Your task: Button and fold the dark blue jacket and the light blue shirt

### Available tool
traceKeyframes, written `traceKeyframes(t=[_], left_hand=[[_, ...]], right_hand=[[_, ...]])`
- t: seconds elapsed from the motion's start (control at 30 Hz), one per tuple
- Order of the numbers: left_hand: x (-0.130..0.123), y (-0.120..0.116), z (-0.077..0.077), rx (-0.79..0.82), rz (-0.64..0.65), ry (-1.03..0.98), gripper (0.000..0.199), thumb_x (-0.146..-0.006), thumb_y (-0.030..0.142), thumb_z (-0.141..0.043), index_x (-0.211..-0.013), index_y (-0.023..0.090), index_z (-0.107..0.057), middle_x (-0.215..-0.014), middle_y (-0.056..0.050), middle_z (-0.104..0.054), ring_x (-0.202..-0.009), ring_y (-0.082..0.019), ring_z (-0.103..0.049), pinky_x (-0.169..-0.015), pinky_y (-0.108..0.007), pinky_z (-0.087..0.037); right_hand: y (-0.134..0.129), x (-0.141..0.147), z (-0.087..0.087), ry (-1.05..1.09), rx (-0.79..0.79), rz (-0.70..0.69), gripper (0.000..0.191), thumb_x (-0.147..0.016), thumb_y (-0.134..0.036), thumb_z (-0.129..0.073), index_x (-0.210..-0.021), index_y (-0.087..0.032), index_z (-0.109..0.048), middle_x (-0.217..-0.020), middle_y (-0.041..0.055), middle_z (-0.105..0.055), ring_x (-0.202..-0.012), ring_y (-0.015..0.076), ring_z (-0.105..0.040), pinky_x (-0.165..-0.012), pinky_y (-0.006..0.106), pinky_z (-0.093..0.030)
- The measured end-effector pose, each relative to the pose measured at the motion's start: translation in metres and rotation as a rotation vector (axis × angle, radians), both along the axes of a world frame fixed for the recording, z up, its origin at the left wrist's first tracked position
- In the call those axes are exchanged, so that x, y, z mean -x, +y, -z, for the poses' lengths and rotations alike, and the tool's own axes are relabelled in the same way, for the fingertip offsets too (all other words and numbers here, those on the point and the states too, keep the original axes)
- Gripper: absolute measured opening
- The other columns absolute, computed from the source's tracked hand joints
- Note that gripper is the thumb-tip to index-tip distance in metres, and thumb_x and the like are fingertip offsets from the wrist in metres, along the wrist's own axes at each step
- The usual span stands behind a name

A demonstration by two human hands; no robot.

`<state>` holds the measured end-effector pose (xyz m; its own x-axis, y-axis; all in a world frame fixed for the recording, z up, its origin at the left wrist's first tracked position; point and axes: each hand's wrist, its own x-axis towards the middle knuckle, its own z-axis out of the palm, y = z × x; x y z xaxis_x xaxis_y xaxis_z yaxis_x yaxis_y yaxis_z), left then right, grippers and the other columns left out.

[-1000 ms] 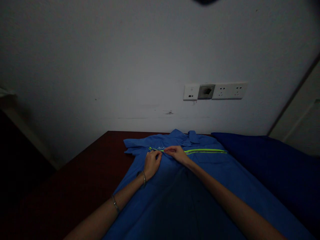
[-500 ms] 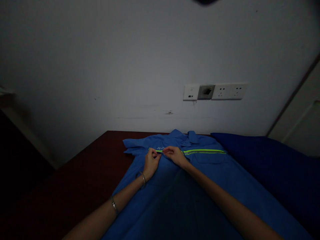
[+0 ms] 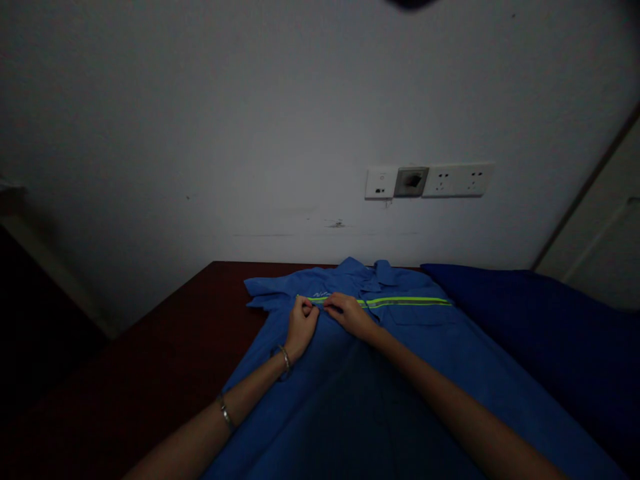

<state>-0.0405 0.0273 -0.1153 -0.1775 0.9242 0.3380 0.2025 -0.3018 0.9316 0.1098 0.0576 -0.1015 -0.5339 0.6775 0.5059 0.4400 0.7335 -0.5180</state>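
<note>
A blue short-sleeved shirt (image 3: 430, 360) lies spread on the table, its collar toward the wall. A yellow-green and grey reflective stripe (image 3: 410, 302) crosses its chest. My left hand (image 3: 302, 325) pinches the shirt cloth just below the stripe on the left side of the chest. Close beside it, my right hand (image 3: 350, 315) also pinches the cloth, fingertips a small gap from the left ones. Pale lettering (image 3: 321, 294) shows above the stripe. The fingers hide the exact bit of cloth they grip.
Dark blue fabric (image 3: 530, 313) lies along the right side. The reddish-brown tabletop (image 3: 200, 320) shows at the left. Behind stands a grey wall (image 3: 250, 133) with a row of sockets (image 3: 430, 181). A dark piece of furniture (image 3: 40, 320) is at the far left.
My right fingertips have come down slightly onto the cloth, and the stripe beneath them lies flatter. My left hand has hardly moved.
</note>
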Motion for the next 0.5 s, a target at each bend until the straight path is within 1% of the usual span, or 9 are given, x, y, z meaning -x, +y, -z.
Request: traceKeyframes(t=[0.13,0.33,0.5], left_hand=[[-0.0002,0.0003,0.0022,-0.016,0.015,0.008,0.022,-0.073,0.030,-0.056,-0.075,0.020,-0.037,-0.050,0.010,-0.044,-0.047,-0.008,-0.045,-0.047,-0.019,-0.032],[0.0014,0.0035,0.0045,-0.020,0.026,0.001,0.021,-0.073,0.029,-0.055,-0.076,0.019,-0.037,-0.052,0.009,-0.047,-0.045,-0.007,-0.045,-0.047,-0.018,-0.032],[0.0026,0.0052,0.0047,-0.014,0.055,0.008,0.019,-0.074,0.028,-0.053,-0.076,0.020,-0.036,-0.046,0.011,-0.043,-0.040,-0.006,-0.041,-0.042,-0.016,-0.026]], right_hand=[[-0.0007,-0.0003,0.0011,-0.029,-0.048,-0.013,0.020,-0.084,-0.020,-0.046,-0.093,-0.019,-0.065,-0.090,0.0066,-0.062,-0.085,0.0163,-0.056,-0.078,0.029,-0.043],[0.0003,-0.0013,0.0011,-0.009,-0.037,-0.012,0.021,-0.085,-0.022,-0.047,-0.093,-0.021,-0.066,-0.091,0.0062,-0.063,-0.083,0.0162,-0.057,-0.078,0.029,-0.044],[-0.0003,-0.0015,0.0006,0.004,-0.022,-0.015,0.022,-0.084,-0.022,-0.047,-0.092,-0.021,-0.067,-0.091,0.0061,-0.064,-0.084,0.0165,-0.058,-0.078,0.029,-0.044]])
